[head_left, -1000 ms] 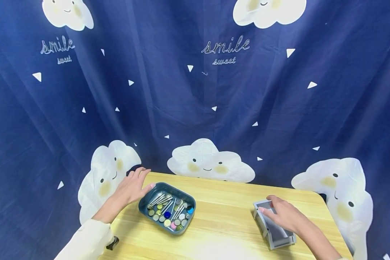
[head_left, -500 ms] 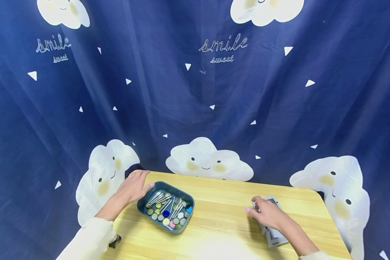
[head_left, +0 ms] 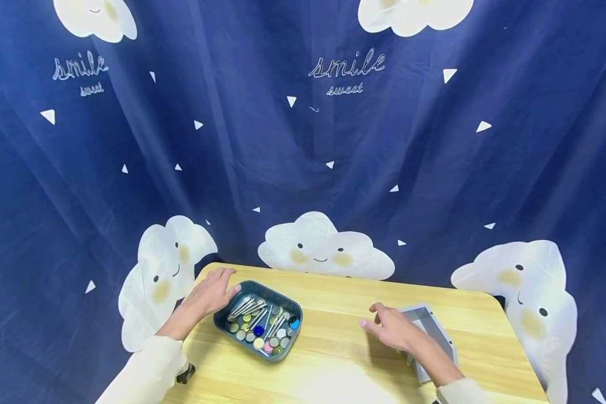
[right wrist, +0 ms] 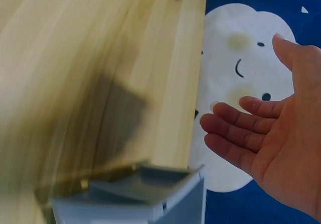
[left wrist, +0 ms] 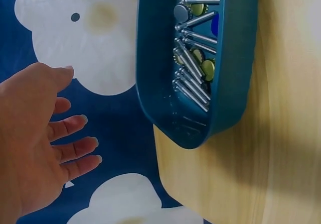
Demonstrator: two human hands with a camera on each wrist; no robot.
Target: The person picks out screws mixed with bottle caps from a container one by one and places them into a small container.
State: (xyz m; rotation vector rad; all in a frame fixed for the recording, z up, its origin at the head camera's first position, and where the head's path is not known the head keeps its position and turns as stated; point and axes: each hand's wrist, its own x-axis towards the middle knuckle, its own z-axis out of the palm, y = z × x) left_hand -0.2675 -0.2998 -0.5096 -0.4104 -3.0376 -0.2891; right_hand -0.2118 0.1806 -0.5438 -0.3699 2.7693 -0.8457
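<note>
A dark teal tray [head_left: 267, 293] on the table holds metal bolts [left wrist: 189, 61] and several bottle caps [head_left: 258, 343] in yellow, silver, blue and pink. My left hand [head_left: 209, 293] hovers beside the tray's left end, fingers loosely spread and holding nothing. To the right stands a grey plastic box [head_left: 436, 331], partly hidden behind my right forearm. Just left of that box, my right hand [head_left: 396, 330] is in the air with relaxed, slightly bent fingers and an empty palm. The box's near edge shows blurred at the bottom of the right wrist view.
The light wood table [head_left: 333, 325] reaches to a dark blue curtain [head_left: 303, 185] printed with clouds and triangles. Bare wood lies between the tray and the grey box. A rounded table corner [left wrist: 173, 184] lies close to the left hand.
My right hand has moved left, from over the grey box to the bare wood beside it. The grey box looks turned slightly. My left hand stays almost still by the tray.
</note>
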